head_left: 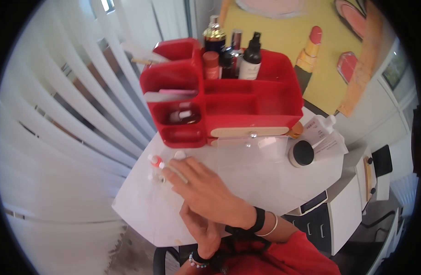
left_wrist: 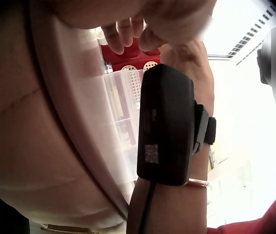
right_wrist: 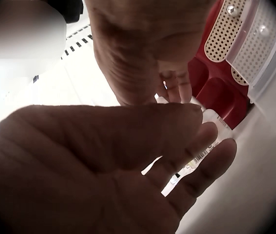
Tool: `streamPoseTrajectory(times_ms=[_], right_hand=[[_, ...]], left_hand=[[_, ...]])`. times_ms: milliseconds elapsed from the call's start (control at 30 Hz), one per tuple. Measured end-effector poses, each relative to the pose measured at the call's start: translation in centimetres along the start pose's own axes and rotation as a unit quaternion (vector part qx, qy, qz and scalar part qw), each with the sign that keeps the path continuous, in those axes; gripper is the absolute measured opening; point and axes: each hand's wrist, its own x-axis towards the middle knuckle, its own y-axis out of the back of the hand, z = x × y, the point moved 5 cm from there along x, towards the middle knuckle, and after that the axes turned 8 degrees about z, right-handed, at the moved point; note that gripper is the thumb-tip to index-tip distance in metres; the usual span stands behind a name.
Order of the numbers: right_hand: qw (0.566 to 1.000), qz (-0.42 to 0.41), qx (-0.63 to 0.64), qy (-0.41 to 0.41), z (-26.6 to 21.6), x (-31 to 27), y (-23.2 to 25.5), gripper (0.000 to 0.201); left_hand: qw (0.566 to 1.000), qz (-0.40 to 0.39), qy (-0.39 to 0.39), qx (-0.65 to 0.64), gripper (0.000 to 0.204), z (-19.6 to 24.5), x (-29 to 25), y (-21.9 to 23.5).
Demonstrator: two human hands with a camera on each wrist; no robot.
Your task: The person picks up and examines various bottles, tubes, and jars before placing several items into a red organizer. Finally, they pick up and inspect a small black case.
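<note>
My right hand (head_left: 206, 188) reaches over the white table, its fingers bent loosely beside a small red-and-white bottle (head_left: 156, 161). Another white cap (head_left: 180, 155) shows just past its fingertips. Whether these fingers touch either one is not clear. Below the right wrist is my left hand (head_left: 201, 229), palm up with fingers relaxed, holding nothing visible. In the right wrist view the left hand (right_wrist: 143, 156) spreads in front of a clear labelled bottle (right_wrist: 204, 153), with my right hand (right_wrist: 147, 48) above. In the left wrist view my left hand (left_wrist: 103, 12) partly covers the right one.
A red organizer (head_left: 251, 114) with bottles stands at the back, a clear plastic panel (head_left: 251, 158) in front of it. To the right are a dark-lidded jar (head_left: 302, 153) and a white tube (head_left: 318, 126). White blinds (head_left: 64, 137) hang on the left.
</note>
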Motion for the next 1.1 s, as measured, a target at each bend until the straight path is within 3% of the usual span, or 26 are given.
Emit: streamPoseTrajectory(times_ms=[300, 433, 500, 600, 633, 700, 767, 833, 900, 967, 1100], right_hand=[[0.999, 0.012, -0.030, 0.007, 0.3, -0.2, -0.7, 0.057], [1.000, 0.025, -0.007, 0.017, 0.4, -0.4, 0.1, 0.057], [0.996, 0.048, 0.071, -0.037, 0.9, -0.8, 1.2, 0.047], [0.990, 0.094, 0.095, -0.052, 1.6, -1.7, 3.8, 0.031], [0.990, 0.088, 0.101, -0.054, 1.7, -2.0, 4.6, 0.031], [0.976, 0.154, 0.121, -0.090, 2.3, -2.7, 6.7, 0.032], [0.971, 0.150, 0.135, -0.132, 2.8, -3.7, 7.5, 0.023], [0.937, 0.201, 0.216, -0.186, 3.4, -4.8, 8.3, 0.019], [0.939, 0.164, 0.229, -0.198, 3.5, -5.7, 8.3, 0.019], [0.893, 0.183, 0.346, -0.221, 3.9, -6.3, 7.7, 0.024], [0.881, 0.159, 0.375, -0.241, 4.1, -7.2, 7.2, 0.028]], left_hand=[[0.996, 0.007, 0.055, -0.065, 0.087, 0.0, 0.0, 0.0], [0.999, 0.009, 0.025, -0.034, 0.069, 0.4, 0.3, 0.1], [0.999, 0.017, 0.015, -0.023, 0.065, 0.5, 0.5, 0.3], [0.999, 0.015, 0.028, -0.014, 0.058, 0.7, 0.7, 0.3], [0.999, 0.019, 0.031, -0.028, 0.056, 0.9, 0.8, 0.3], [0.998, 0.033, 0.042, -0.035, 0.055, 1.0, 1.0, 0.3], [0.998, 0.026, 0.023, -0.053, 0.053, 0.9, 1.2, 0.2], [0.998, 0.025, 0.046, -0.033, 0.060, 0.9, 1.0, 0.3], [0.994, 0.011, 0.049, -0.099, 0.061, 0.9, 1.1, 0.1], [0.994, 0.007, 0.065, -0.090, 0.068, 0.5, 0.8, 0.3], [0.991, -0.026, 0.078, -0.102, 0.082, 0.5, 0.6, 0.2]])
